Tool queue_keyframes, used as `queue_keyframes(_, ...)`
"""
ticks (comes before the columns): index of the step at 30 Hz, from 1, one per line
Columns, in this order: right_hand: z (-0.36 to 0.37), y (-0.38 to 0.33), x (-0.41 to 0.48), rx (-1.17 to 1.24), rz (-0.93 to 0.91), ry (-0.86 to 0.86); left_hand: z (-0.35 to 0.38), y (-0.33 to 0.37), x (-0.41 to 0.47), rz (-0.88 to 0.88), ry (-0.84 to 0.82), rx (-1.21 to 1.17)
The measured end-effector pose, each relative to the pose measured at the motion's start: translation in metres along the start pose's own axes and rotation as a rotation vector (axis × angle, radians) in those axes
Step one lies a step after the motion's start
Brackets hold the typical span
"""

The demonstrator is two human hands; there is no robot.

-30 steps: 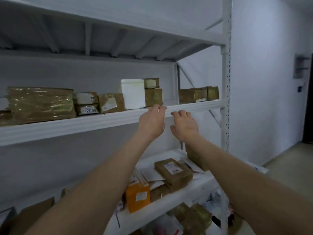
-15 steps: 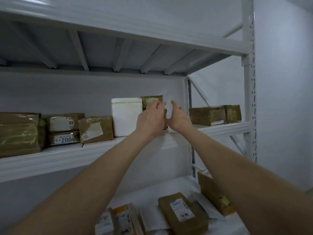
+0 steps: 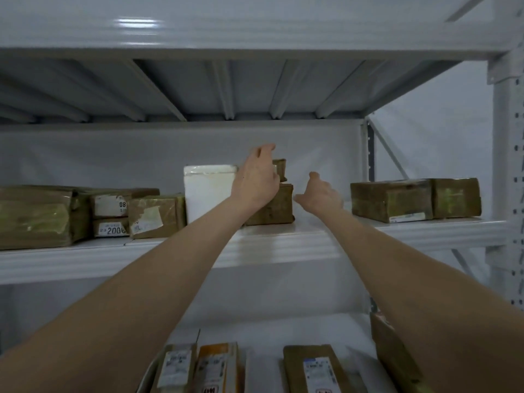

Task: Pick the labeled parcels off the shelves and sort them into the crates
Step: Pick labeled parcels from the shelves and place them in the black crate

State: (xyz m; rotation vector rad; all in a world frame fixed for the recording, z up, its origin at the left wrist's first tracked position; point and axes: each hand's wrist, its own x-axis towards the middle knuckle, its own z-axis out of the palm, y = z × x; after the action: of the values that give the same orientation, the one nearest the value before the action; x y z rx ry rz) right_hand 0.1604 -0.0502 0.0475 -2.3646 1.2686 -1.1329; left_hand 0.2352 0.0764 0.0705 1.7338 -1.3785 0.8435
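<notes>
Both hands are raised to the middle shelf (image 3: pixel 283 245), neither gripping anything. Left hand (image 3: pixel 256 180) is in front of a small upper parcel (image 3: pixel 280 168), fingers loosely curved and arched above its top; contact cannot be confirmed. Right hand (image 3: pixel 320 194) is spread and relaxed with the thumb raised, just right of the lower parcel (image 3: pixel 272 208) on which the small one is stacked.

This brown stack sits mid-shelf, directly right of a white box (image 3: pixel 208 191). Left of the box is a taped parcel (image 3: pixel 156 215), then two stacked parcels with labels reading "08" (image 3: pixel 112 205) and "2006" (image 3: pixel 112 226), then a large wrapped parcel (image 3: pixel 34 217). At the right end of the shelf, two brown parcels (image 3: pixel 391 199) sit side by side. On the lower shelf (image 3: pixel 255 330) near the camera lie further labelled parcels, one of them orange (image 3: pixel 218 367).
</notes>
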Motion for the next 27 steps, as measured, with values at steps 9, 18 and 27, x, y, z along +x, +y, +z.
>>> queue_keyframes(9, 0.017, 0.001, 0.013, 0.202, -0.106, -0.156, 0.021, 0.014, 0.011, -0.244, -0.026, -0.093)
queue_keyframes(18, -0.004, -0.01, 0.025, 0.67, -0.098, -0.126, 0.023, 0.013, 0.03, -0.449, -0.005, -0.195)
queue_keyframes(27, -0.026, -0.006, 0.019, 0.916, 0.02, -0.152, 0.016, 0.016, 0.029, -0.589, 0.036, -0.424)
